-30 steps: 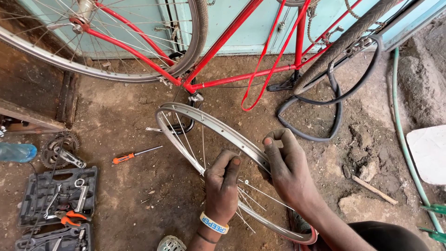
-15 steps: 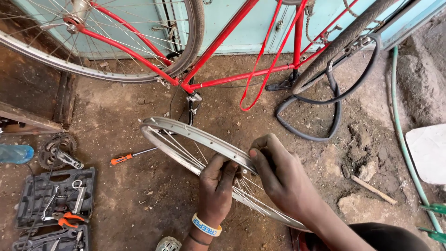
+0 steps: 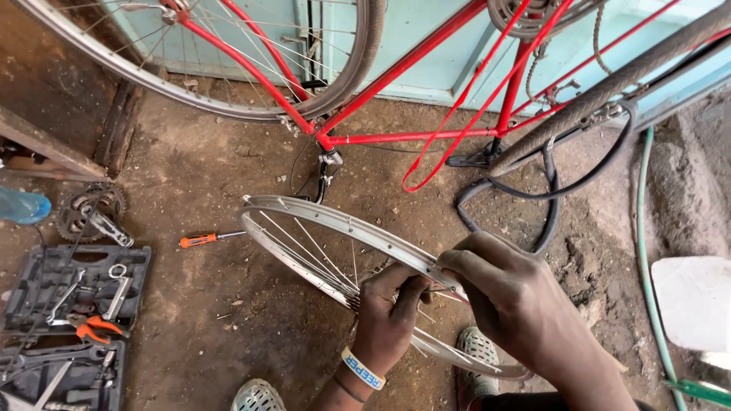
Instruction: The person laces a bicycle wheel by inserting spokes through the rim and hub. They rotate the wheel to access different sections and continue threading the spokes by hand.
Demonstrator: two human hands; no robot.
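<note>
The bare spoked wheel rim [image 3: 343, 228] hangs tilted above the dirt floor [image 3: 228, 175], below the red bicycle frame [image 3: 411, 137]. The right hand [image 3: 510, 304] clamps its near edge to steady it, while the left hand [image 3: 388, 320] reaches inside, fingers closed around the spokes [image 3: 304, 247].

Rim [image 3: 335, 221] w/ screwdriver [image 3: 202, 240] & toolbox [image 3: 46, 266] left, bike [image 3: 396, 129] behind.
</note>
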